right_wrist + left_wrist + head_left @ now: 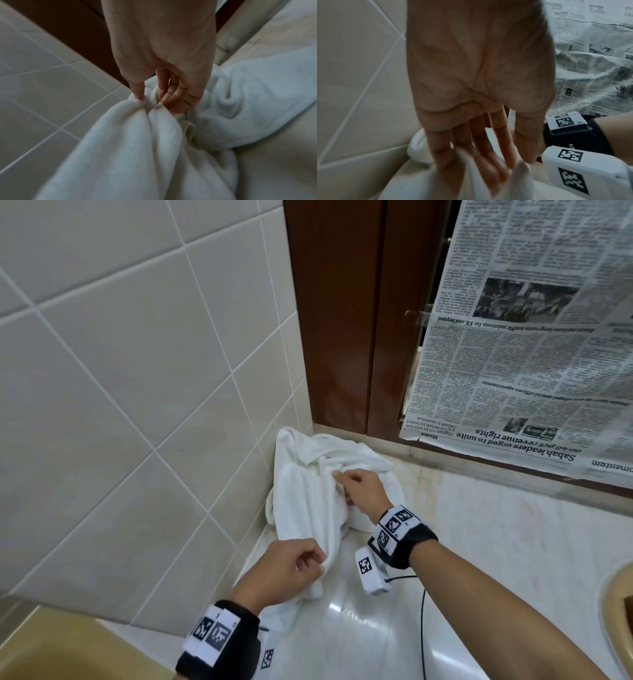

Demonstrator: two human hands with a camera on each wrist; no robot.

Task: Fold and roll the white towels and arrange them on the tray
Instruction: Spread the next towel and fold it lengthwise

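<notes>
1. Left hand (286, 571) is nearest the head camera, at the near end of the towel (308, 491); its thumb and curled fingers pinch a fold of the cloth, and in the left wrist view the fingers (481, 155) run down into the white fabric.
2. Right hand (363, 491) pinches the towel farther back, near its middle; in the right wrist view thumb and fingertips (173, 100) close on a bunched ridge of cloth.
3. Towel lies crumpled and unfolded on the counter (479, 542), in its far left corner, one side against the tiled wall (120, 371) and the far end close to the wood frame (342, 320).
4. Rolled-looking white cloth shows under the right wrist, partly hidden.
5. Each wrist carries a black band with square-patterned markers.
6. Newspaper (531, 337) hangs upside down over the frame, above the counter's far edge.
7. Tan basin rims show at the counter's near left and right edges.
</notes>
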